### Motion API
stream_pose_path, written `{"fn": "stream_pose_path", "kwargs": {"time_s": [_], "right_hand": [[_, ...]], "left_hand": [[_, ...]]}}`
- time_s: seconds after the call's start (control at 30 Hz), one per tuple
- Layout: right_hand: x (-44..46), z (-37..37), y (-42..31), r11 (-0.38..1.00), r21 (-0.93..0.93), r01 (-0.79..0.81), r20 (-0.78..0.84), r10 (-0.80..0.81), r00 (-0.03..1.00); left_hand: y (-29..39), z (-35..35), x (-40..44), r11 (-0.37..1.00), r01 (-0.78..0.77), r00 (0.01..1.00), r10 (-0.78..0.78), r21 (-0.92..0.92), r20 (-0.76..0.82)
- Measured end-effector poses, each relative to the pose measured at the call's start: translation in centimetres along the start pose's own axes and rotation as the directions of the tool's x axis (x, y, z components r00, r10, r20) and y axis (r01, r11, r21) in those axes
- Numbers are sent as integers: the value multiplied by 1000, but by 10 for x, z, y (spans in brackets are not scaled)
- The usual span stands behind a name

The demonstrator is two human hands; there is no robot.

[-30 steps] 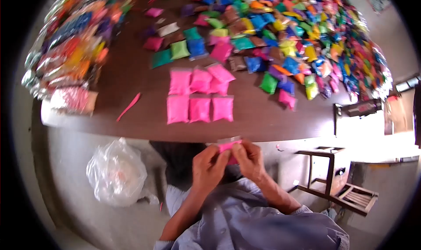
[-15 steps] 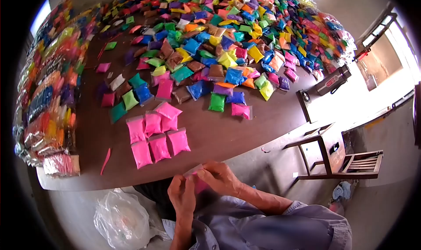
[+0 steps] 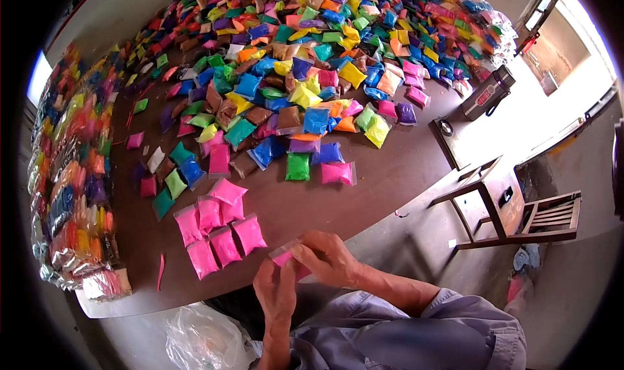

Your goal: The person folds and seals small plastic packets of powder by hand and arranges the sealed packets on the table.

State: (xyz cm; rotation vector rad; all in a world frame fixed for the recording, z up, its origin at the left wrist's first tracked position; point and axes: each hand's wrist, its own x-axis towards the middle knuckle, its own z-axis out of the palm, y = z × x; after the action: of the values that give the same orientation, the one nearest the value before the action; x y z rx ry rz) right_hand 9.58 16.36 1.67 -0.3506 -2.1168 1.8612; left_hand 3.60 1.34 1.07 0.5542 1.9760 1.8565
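Observation:
A small pink zip bag (image 3: 283, 255) is held in front of my body, just off the near table edge. My left hand (image 3: 275, 289) pinches its left side. My right hand (image 3: 330, 259) has thumb and fingers closed on its top edge at the right. The fingers cover most of the bag. Beyond my hands, several filled pink bags (image 3: 223, 247) lie grouped on the brown table (image 3: 286, 207). A thin pink strip-like tool (image 3: 160, 272) rests to their left.
A large heap of colourful small bags (image 3: 305, 97) covers the far table. Stacked clear packs (image 3: 78, 194) line the left edge. A dark flask (image 3: 489, 92) stands at the right. On the floor are a wooden chair (image 3: 552, 218) and a clear plastic bag (image 3: 205, 337).
The head view has turned slightly, so the table things appear shifted. Both hands still grip the pink bag, whose top edge now shows more between the fingers.

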Motion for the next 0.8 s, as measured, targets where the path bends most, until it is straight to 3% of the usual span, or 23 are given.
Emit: {"fn": "stream_pose_path", "kwargs": {"time_s": [0.13, 0.23, 0.3, 0.43, 0.53, 0.63, 0.73, 0.77, 0.8], "right_hand": [[20, -14, 12, 990, 117, -81, 91, 71, 993], [46, -31, 12, 995, 92, -26, 105, 16, 994], [65, -37, 20, 980, -47, 191, 83, -187, 979], [93, -45, 24, 962, 11, 273, 94, -272, 958], [108, -44, 32, 977, 23, 213, 225, -212, 951], [117, -34, 30, 970, 208, 122, 314, -184, 931], [128, -23, 31, 963, 255, 90, 376, -185, 908], [132, -18, 31, 941, 274, 200, 307, -283, 909], [132, -18, 31, 938, 283, 198, 310, -285, 907]], "left_hand": [[-3, 10, 18, 986, 68, 997, -60, 152, -57], [-6, 30, 35, 999, 30, 993, -28, 16, -112], [1, 44, 48, 972, 67, 980, -107, -226, -169], [4, 52, 63, 975, 69, 972, -113, -211, -206], [8, 48, 67, 987, 114, 969, -135, -112, -206], [9, 49, 68, 990, 138, 930, -118, 32, -348], [15, 46, 70, 986, 166, 888, -154, -12, -434], [17, 47, 73, 984, 170, 856, -178, -60, -485], [15, 44, 71, 984, 172, 852, -176, -54, -492]]}}
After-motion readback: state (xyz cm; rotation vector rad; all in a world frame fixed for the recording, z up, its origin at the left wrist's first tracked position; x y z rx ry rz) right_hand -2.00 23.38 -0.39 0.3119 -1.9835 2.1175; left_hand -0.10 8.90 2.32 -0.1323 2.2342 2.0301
